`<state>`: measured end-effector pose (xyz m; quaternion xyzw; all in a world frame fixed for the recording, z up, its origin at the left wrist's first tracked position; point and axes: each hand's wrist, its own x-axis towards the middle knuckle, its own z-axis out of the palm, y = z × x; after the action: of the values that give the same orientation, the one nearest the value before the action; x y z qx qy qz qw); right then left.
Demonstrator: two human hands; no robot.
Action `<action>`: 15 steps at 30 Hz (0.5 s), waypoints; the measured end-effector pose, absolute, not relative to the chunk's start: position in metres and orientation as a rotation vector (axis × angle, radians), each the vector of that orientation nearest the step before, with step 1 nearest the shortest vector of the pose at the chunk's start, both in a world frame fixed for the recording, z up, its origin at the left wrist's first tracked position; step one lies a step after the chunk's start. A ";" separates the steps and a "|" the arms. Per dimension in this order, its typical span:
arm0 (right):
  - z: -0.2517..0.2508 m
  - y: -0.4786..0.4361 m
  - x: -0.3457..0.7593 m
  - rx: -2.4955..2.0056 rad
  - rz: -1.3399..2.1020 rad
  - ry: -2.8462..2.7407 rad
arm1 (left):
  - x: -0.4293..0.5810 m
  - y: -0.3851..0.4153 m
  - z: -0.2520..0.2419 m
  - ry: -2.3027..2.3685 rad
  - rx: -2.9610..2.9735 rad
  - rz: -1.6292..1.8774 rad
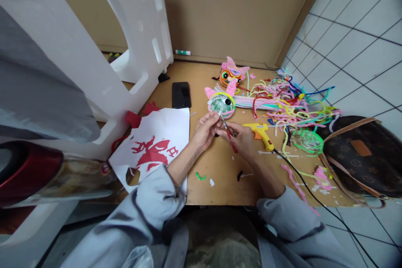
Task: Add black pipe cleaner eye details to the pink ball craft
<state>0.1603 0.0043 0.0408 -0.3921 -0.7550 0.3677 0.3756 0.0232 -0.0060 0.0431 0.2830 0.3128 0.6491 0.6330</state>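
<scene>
As it tilts leftward, a red-handled tool (231, 139) points toward a pink-eared figure (219, 103)

While the right hand (240, 136) has its fingers closed around the red-handled tool, the left hand (204, 130) has thumb and forefinger pinched together at the metal tip, apparently on a pale piece (219, 113) too small to identify. The tool's long axis slants forward and leftward from the right hand, leading to the pink-eared figure, which sits just beyond both hands. The left fingertips are nearer to it; contact cannot be told. A yellow glue gun (265, 137) lies just right of the right hand.
</scene>
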 end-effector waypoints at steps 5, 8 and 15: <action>0.039 0.003 0.159 -0.974 1.138 -1.826 | 0.023 -0.007 0.044 0.711 0.659 1.494; 0.041 0.002 0.158 -0.963 1.228 -1.770 | 0.023 -0.006 0.042 0.694 0.658 1.508; 0.037 0.005 0.159 -0.976 1.206 -1.758 | 0.024 -0.005 0.038 0.728 0.698 1.537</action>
<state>0.1592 0.0046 0.0369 -0.3838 -0.6909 0.4741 0.3880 0.0244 -0.0048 0.0383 0.3021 0.3147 0.6648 0.6064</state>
